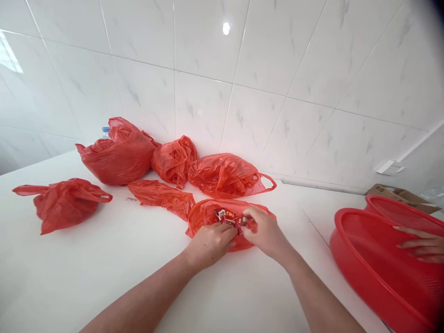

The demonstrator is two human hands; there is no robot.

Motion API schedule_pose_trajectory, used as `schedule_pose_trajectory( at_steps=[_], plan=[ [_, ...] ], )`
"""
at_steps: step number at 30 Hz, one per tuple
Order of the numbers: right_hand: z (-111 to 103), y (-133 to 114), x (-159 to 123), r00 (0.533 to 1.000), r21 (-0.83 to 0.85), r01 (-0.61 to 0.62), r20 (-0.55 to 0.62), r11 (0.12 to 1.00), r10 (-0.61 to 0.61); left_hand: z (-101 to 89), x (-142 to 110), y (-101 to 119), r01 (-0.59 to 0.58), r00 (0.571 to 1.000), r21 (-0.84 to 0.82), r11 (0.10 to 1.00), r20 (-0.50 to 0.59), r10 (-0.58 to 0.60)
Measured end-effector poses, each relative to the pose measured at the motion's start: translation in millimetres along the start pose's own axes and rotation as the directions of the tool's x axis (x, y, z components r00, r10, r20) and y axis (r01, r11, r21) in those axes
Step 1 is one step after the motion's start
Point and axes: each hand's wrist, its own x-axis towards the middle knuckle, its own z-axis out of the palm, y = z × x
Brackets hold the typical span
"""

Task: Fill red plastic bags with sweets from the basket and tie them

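My left hand (209,243) and my right hand (264,232) meet over an open red plastic bag (204,213) lying on the white table (104,268). Both hands are closed, pinching small red-wrapped packets (229,218) at the bag's mouth. The fingertips of the two hands nearly touch. What else lies inside the bag is hidden by the plastic.
Several more red plastic bags lie behind and to the left, such as one (118,155) against the tiled wall and one (64,203) at the far left. At the right, another person's hand (421,243) rests in a red mesh basket (367,268), with a second basket (402,210) and cardboard (398,193) behind.
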Motion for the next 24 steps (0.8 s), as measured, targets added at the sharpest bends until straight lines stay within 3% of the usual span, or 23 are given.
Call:
schedule_pose_trajectory(
  at_steps=[5, 10, 18, 21, 24],
  plan=[
    [36, 7, 29, 1.000, 0.005, -0.001, 0.015, 1.000, 0.001, -12.7, -1, -30, 0.257, 0.958, 0.076, 0.963, -0.154, -0.243],
    [55, 23, 26, 0.989, -0.088, 0.085, -0.116, 0.992, -0.095, -22.0, -5, -50, 0.413, 0.897, 0.133, 0.901, -0.232, -0.377],
    [64, 45, 22, 0.965, -0.106, 0.007, -0.259, 0.994, -0.035, -16.2, -4, -53, 0.359, 0.920, 0.126, 0.925, -0.217, -0.327],
    [64, 42, 21, 0.979, -0.063, 0.036, -0.200, 0.997, -0.048, -13.7, -4, -51, 0.318, 0.934, 0.124, 0.940, -0.211, -0.289],
    [62, 37, 19, 0.988, 0.030, 0.137, -0.081, 0.990, -0.134, -12.8, -3, -50, 0.299, 0.943, 0.120, 0.947, -0.188, -0.274]
  ],
)
